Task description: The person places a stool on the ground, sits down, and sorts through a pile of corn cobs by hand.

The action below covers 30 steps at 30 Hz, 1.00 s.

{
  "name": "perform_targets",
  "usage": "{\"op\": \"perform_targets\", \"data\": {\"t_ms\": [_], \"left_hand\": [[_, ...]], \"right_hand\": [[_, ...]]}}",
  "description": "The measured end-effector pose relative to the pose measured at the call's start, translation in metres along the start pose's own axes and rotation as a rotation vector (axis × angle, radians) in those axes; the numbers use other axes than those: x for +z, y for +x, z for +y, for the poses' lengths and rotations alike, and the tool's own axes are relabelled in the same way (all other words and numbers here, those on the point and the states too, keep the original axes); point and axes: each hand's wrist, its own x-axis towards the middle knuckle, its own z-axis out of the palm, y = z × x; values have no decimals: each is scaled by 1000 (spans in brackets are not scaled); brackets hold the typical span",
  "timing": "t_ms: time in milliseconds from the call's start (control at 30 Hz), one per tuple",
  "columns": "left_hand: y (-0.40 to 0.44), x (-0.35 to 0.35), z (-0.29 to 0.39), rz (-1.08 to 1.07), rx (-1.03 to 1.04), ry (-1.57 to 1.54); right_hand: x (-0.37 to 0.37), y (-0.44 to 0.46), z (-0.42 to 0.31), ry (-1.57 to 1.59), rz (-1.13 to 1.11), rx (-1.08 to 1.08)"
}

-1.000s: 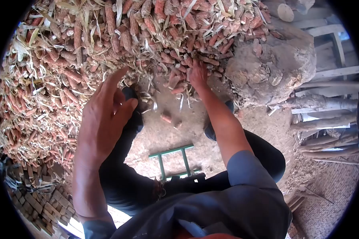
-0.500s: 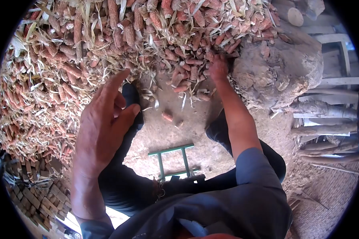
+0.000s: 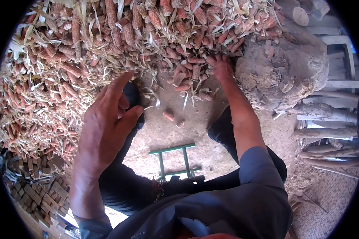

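Observation:
My left hand [image 3: 107, 123] hovers over my left leg, fingers loosely curved and thumb apart, with nothing in it. Beyond it lies a large heap of reddish corn cobs [image 3: 127, 35] mixed with dry husks. My right hand [image 3: 223, 69] reaches forward to the heap's near edge, next to a big pale stump-like block. Its fingers are spread and touch the cobs there; their tips are partly lost among them. A few loose cobs [image 3: 182, 87] lie on the ground just left of this hand. A single short cob [image 3: 168, 116] rests between my feet.
The stump-like block [image 3: 283, 71] stands at the right of the heap. Logs and poles [image 3: 327, 132] are stacked farther right. A green metal frame [image 3: 172, 150] is beneath me, between my legs. Bricks [image 3: 40, 195] lie at lower left.
My right hand has shifted slightly right and down in view, and its fingers look more spread. My left hand stays nearly in place, still apart from the cobs. The view has moved slightly.

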Motion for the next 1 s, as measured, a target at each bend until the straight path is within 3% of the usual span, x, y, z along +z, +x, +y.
{"op": "perform_targets", "data": {"t_ms": [167, 467, 567, 800, 1000], "left_hand": [[1, 0, 1, -4, -14, 2], [1, 3, 0, -3, -14, -14], [2, 3, 1, 0, -18, -13], [3, 3, 1, -1, -24, -4], [1, 1, 0, 4, -23, -20]], "right_hand": [[-3, -5, 9, 21, -101, -80], [-8, -38, 1, -156, -62, -237], [-18, -37, -7, -191, -199, -237], [-10, -38, -11, -278, -183, -251], [1, -41, -6, -173, -179, -226]]}}
